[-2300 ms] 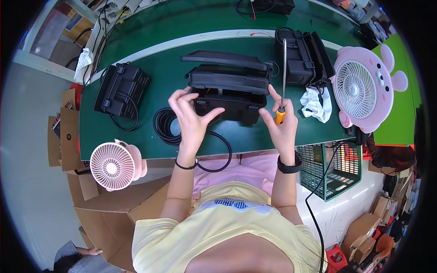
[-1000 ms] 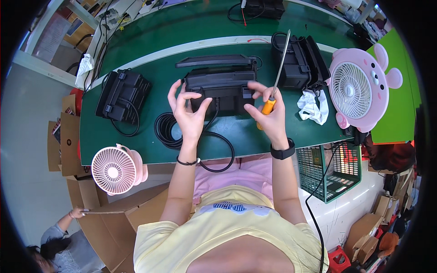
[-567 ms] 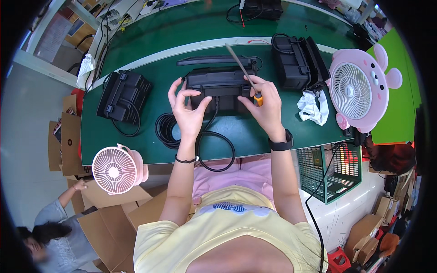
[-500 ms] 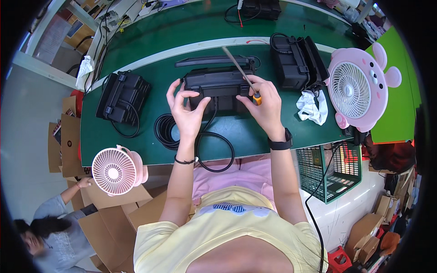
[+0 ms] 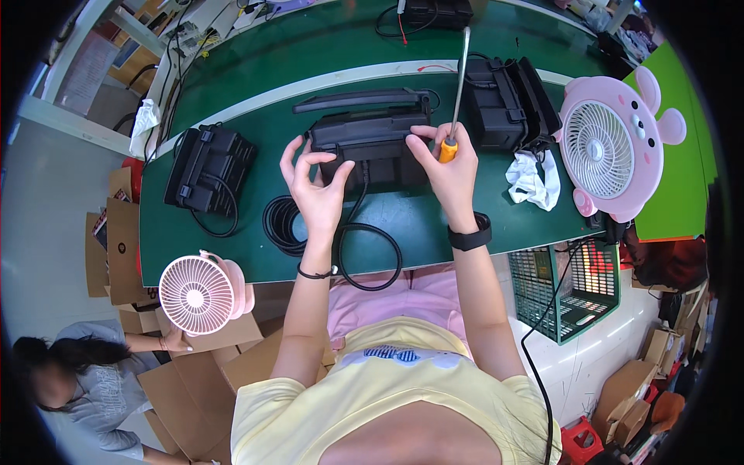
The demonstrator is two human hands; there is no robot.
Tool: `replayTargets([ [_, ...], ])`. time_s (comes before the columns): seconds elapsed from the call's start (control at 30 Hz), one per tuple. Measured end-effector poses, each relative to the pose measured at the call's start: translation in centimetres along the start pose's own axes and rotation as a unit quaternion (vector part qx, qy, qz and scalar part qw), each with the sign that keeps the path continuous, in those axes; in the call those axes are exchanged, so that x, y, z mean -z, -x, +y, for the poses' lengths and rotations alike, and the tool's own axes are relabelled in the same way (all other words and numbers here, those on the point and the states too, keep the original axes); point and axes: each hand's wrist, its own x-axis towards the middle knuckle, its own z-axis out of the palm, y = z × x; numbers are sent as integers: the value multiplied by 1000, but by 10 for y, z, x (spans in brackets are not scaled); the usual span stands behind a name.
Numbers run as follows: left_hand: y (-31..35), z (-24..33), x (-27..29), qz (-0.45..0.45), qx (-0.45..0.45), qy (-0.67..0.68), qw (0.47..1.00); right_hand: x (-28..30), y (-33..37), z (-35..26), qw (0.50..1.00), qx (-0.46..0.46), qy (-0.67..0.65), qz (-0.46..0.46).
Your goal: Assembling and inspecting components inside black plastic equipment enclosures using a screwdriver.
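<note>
Screwdriver [image 5: 448, 150] swings upright, tucked in my right hand [image 5: 452, 172], likely to clear the black box [image 5: 372, 139] ahead; left hand [image 5: 319, 195] wide.

Both hands [image 5: 318, 198] [image 5: 452, 177] curled (arms [image 5: 305, 310] extended)

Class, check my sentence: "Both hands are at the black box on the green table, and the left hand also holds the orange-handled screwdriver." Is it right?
Not quite: the right hand holds the orange-handled screwdriver, as the head view shows. Both hands are indeed at the black box on the green table.
</note>
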Motion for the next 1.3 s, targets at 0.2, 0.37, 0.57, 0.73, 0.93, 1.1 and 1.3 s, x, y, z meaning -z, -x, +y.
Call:
replayTargets([
  [0.2,-20,-8,18,-94,-8,15,995,-2,3,22,998,43,39,29],
  [0.37,-52,-21,16,-133,91,108,981,5,-9,41,995,-68,46,-54],
  [0.57,-71,-32,12,-238,160,134,949,1,-34,58,992,-104,24,-60],
  [0.73,-82,-38,7,-207,170,130,955,-6,-45,58,990,-130,9,-60],
  [0.93,-85,-49,2,-176,181,130,959,-12,-50,60,992,-107,66,-30],
  [1.1,-77,-57,4,-117,197,53,972,-8,-10,29,967,18,249,60],
  [1.3,-74,-52,10,-109,167,-76,977,21,57,-17,929,59,352,-101],
])
